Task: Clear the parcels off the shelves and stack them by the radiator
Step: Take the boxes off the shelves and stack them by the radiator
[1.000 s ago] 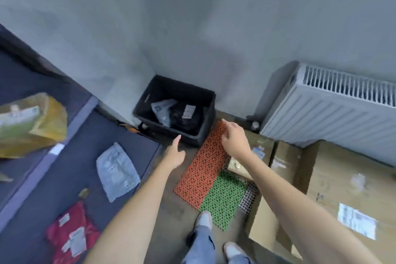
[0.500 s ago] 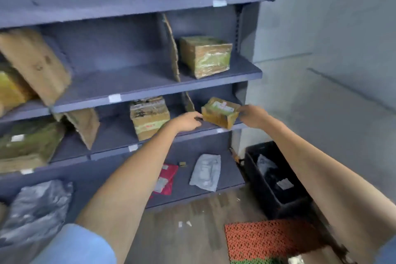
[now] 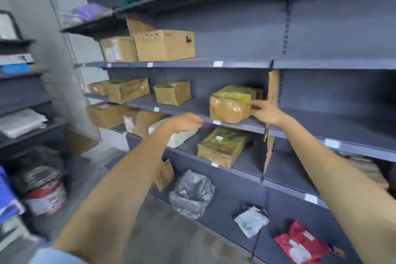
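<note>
Grey metal shelves [image 3: 235,64] fill the wall, with bare shelf right of a cardboard divider [image 3: 273,88]. Against that divider a taped parcel [image 3: 230,107] overhangs the shelf lip; the right hand [image 3: 265,111] touches its side with straight fingers, while the left hand [image 3: 184,122] hovers loose, just apart.

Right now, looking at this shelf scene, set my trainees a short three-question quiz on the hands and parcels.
1. True or false: the right hand touches the taped box on the middle shelf.
2. Which hand is touching no parcel?
3. Multiple choice: the red mailer lies on a) the top shelf, b) the middle shelf, c) the bottom shelf.

Key: 1. True: its fingers reach the box's right side. 2. The left hand, which hovers in front of the shelf edge with loose fingers. 3. c, to the right of the white mailer.
</note>
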{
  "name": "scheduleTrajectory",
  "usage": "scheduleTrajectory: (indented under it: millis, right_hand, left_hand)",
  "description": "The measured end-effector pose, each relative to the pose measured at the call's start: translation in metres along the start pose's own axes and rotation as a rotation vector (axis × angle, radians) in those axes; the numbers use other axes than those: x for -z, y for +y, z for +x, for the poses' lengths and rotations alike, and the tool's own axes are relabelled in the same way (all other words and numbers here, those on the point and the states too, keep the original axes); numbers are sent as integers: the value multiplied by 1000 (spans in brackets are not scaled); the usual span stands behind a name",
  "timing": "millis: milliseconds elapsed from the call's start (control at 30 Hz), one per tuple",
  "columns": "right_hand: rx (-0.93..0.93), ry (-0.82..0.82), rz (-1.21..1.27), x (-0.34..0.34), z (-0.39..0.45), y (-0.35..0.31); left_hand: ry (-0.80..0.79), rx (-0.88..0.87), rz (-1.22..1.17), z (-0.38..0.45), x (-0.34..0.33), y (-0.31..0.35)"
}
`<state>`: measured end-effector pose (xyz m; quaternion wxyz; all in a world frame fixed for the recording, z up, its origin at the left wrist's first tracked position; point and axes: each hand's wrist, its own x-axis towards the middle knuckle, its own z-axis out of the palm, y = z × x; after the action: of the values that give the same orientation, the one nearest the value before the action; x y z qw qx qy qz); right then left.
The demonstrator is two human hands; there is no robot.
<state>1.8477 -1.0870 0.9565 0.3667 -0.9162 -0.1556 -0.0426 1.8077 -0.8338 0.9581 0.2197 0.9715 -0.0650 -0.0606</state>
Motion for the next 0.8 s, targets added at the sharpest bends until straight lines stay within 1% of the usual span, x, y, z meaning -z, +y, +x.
scheduleTrajectory:
  millis: [67,133,200,300,367,467,533,600,667,733,800]
  right_hand:
    - [41,48,56,-32,36,-41]
    - [74,91,116,-58,72,-77]
    - [86,70,127,-82,105,-108]
    - [138,34,98,-117,153,-145]
    - [177,19,56,-136,189,-164]
    - [234,-14,-16,-152,248,-188]
    - [264,-3,-44,-153,293,-200]
    - [285,17,-64,-148,338,-212]
    - [284,37,-93,-141,379,-221]
    - [261,65,-108,-134,418,-228]
    - [233,116,-110,-129,455,-239]
  left_hand:
    - [32,88,-66,-16,46,-64]
    - [109,104,-176,-18,90,-120]
    - [181,129,-264,-13,122,-165]
    - [250,169,-294,6,148,-220]
    - [255,191,-271,25,157,-251]
    - [178,200,-141,66,178,-291]
    - [185,199,-79,95,207,-312]
    - [195,213,-66,126,243,-326]
    - [198,215,12,159,278,-337]
    - [283,190,96,195,310,-345]
    - [344,157,63,234,332,-357]
